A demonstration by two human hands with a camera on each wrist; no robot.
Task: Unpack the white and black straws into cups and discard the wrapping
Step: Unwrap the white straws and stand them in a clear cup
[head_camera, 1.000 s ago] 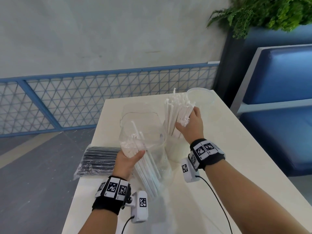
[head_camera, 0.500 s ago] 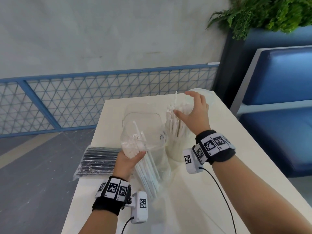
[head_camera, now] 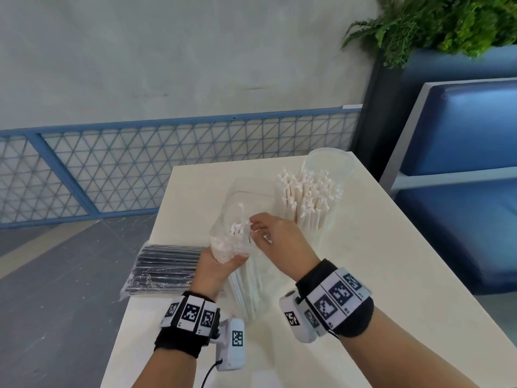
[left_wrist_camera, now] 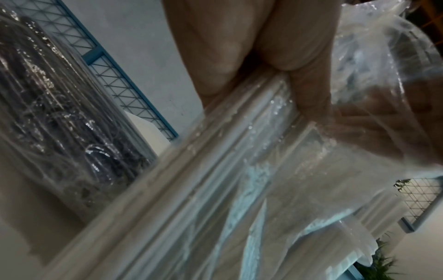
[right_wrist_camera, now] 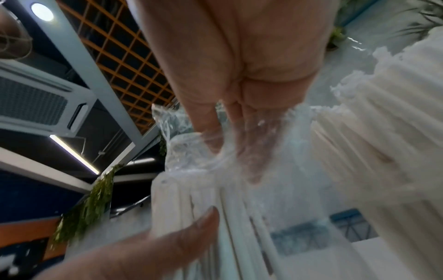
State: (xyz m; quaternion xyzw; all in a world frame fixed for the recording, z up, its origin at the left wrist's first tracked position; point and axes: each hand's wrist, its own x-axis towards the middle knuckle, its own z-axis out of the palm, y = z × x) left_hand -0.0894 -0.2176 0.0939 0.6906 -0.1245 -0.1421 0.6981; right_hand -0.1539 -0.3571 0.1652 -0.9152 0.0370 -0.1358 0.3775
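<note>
My left hand (head_camera: 223, 259) grips a clear plastic bag (head_camera: 246, 191) of white straws (head_camera: 233, 233), held upright over the table; the film and straws fill the left wrist view under that hand (left_wrist_camera: 263, 79). My right hand (head_camera: 253, 228) reaches into the bag's open mouth. In the right wrist view its fingers (right_wrist_camera: 242, 147) are inside the film and the thumb (right_wrist_camera: 201, 225) lies against the straws (right_wrist_camera: 182, 204), spread apart from them. A clear cup (head_camera: 316, 217) full of white straws (head_camera: 307, 191) stands just behind. A sealed pack of black straws (head_camera: 167, 264) lies at the table's left edge.
A second clear cup (head_camera: 330, 161), which looks empty, stands at the far right corner of the white table (head_camera: 391, 275). Blue bench seats (head_camera: 461, 191) are to the right, a blue mesh railing (head_camera: 140, 175) and floor to the left. The black pack (left_wrist_camera: 59, 113) overhangs the table edge.
My right hand let go of the white straws in the cup and came back left and nearer, into the bag's mouth. The left hand kept hold of the bag.
</note>
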